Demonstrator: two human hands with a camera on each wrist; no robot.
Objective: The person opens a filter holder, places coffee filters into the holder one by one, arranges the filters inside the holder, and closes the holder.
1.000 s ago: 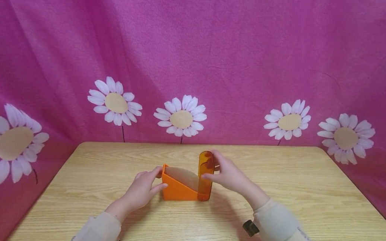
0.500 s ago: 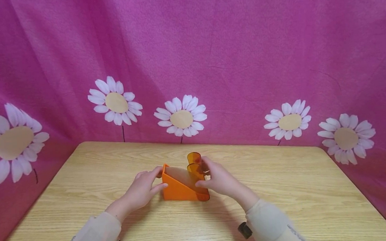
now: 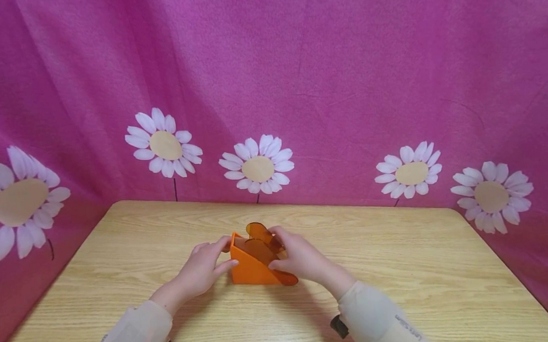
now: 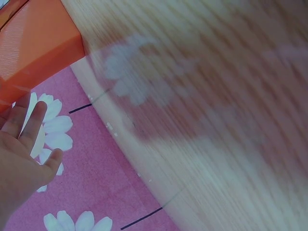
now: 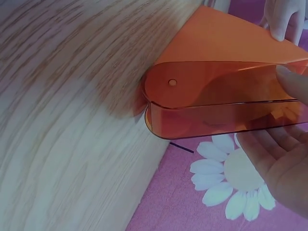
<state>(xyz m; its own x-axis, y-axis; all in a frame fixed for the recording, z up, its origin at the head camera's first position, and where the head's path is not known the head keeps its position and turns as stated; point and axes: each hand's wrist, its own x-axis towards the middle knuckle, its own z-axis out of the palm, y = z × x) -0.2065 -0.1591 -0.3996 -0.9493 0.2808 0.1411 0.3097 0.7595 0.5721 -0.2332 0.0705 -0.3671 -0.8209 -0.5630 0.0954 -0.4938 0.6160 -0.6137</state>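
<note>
A wedge-shaped orange box [image 3: 252, 268] stands on the table, its slanted open side facing right. A see-through amber lid [image 3: 259, 249], pivoting at the box's low right end, leans partway over that opening. Something tan and flat inside the box shows behind the lid. My left hand [image 3: 200, 269] holds the tall left end, thumb at the front and fingers behind. My right hand [image 3: 303, 253] grips the lid between thumb and fingers. In the right wrist view a round pivot shows on the lid [image 5: 172, 83]. The left wrist view catches only the box's corner [image 4: 43, 43].
The light wood table [image 3: 405, 268] spreads out around the box. Behind it hangs a pink cloth [image 3: 326, 93] with large white flowers, close to the table's far edge. Each forearm wears a pale band [image 3: 139, 331].
My right hand has moved left, swinging the amber lid from upright down towards the box's slanted opening. My left hand and the box have stayed in place.
</note>
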